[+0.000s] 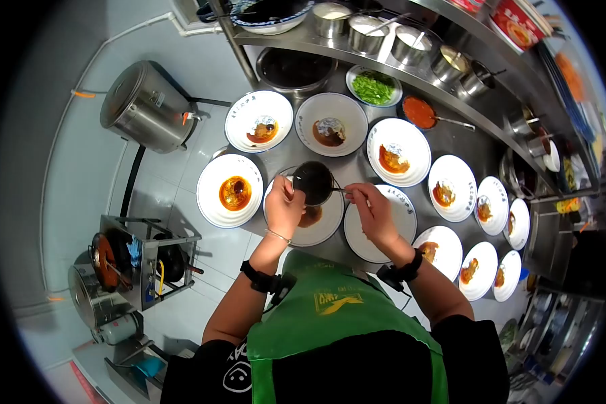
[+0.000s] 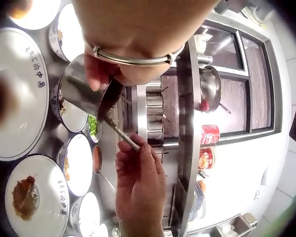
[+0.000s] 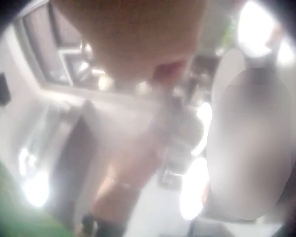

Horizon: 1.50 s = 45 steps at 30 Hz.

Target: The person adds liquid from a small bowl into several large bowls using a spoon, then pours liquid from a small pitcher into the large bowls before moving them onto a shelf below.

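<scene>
While rows of white bowls crowd the steel worktop (image 1: 357,168), the left hand (image 1: 284,205) grips a small metal cup (image 1: 314,182) of dark sauce, tilted over the bowl (image 1: 320,225) below it (probably so drips land inside). To its right, the right hand (image 1: 372,210) pinches a spoon (image 1: 339,190) whose tip reaches into the cup, beside an empty bowl (image 1: 400,222).

A steel counter (image 1: 357,168) runs off to the right under a long steel shelf (image 1: 411,74) at the far side. The floor (image 1: 202,161) is pale square tile, the wall (image 1: 67,148) on the left is light. A big steel stockpot (image 1: 145,104) stands on the floor, a low metal rack (image 1: 151,259) nearer. A dark-framed window (image 2: 246,89) lets daylight in behind the shelf
</scene>
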Available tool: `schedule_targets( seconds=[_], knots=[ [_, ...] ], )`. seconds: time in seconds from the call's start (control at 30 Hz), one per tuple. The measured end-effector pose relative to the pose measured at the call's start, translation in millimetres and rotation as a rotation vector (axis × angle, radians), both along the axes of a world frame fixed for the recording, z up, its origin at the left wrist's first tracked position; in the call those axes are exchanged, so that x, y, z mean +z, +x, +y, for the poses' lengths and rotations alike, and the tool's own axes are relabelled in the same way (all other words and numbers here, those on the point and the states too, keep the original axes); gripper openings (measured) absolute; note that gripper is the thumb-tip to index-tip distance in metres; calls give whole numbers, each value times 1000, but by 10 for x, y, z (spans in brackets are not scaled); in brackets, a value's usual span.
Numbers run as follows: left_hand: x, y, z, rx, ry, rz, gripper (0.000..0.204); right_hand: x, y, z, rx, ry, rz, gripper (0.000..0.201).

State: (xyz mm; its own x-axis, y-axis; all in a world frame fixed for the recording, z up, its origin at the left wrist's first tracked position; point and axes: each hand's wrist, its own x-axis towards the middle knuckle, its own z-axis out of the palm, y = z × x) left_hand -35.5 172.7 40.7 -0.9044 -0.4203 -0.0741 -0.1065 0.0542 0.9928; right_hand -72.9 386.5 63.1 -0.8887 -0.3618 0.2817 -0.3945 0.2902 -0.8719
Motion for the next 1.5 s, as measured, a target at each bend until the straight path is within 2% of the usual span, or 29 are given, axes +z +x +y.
schedule_targets(
  seconds=[0.07, 0.1, 0.2, 0.3, 0.53, 0.7, 0.93, 1.13, 1.3, 1.43, 1.5],
  knots=[
    [21, -2, 45, -26, -9, 3, 22, -54, 95, 13, -58, -243, -368, 20],
    [24, -1, 65, -38, -13, 9, 22, -90, 115, 57, -70, -248, -369, 20],
    [9, -11, 121, -48, 74, 21, 22, -205, 139, 198, -166, -548, -729, 26],
    [-6, -31, 179, -38, 162, -2, 23, -204, 194, 340, -226, -637, -850, 25],
    [-51, -121, 421, -86, 355, -25, 23, -154, 224, 665, -229, -751, -742, 26],
    [2, -218, 688, -111, 315, -83, 22, -103, 224, 902, -251, -505, -441, 27],
    [-37, -328, 881, -146, 208, -70, 21, -54, 212, 1186, -264, -539, -452, 27],
    [-112, -443, 981, -182, 168, -64, 20, -122, 110, 1403, -340, -671, -662, 26],
    [-148, -552, 1045, -137, 299, -119, 20, -112, -3, 1544, -381, -630, -691, 24],
    [-162, -630, 1103, -93, 305, -159, 19, -98, -136, 1705, -374, -623, -711, 23],
    [-191, -675, 1111, -43, 380, -205, 19, -60, -223, 1783, -380, -691, -805, 23]
  ],
)
